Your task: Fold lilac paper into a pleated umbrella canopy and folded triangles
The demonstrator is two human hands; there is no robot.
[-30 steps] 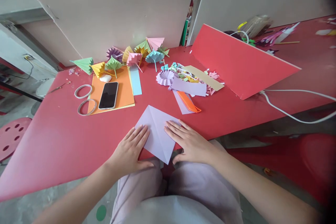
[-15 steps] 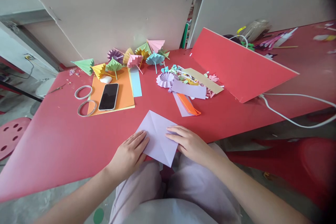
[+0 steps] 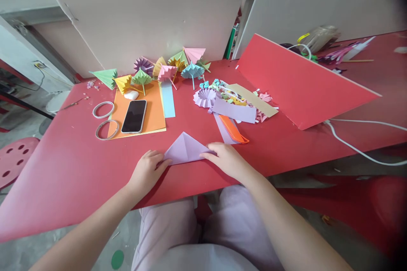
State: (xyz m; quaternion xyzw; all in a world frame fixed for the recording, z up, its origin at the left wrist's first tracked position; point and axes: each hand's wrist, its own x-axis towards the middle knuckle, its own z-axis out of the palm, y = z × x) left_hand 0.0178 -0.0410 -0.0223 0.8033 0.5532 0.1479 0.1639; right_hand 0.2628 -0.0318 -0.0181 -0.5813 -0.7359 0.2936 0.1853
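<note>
Pressing the folded lilac paper triangle (image 3: 187,151) flat on the red table (image 3: 73,169), keep your left hand (image 3: 146,172) and right hand (image 3: 226,159) pinching its two near corners, edges aligned, before you crease.

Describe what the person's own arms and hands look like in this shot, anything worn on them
Both arms are bare from the bottom edge of the picture to the fingertips, with no sleeves in view. The left hand and right hand wear no gloves, and no rings, watch or bracelet show on what the head view catches of them. Fingernails look short and unpainted. Pale lilac trousers cover the lap below.
</note>
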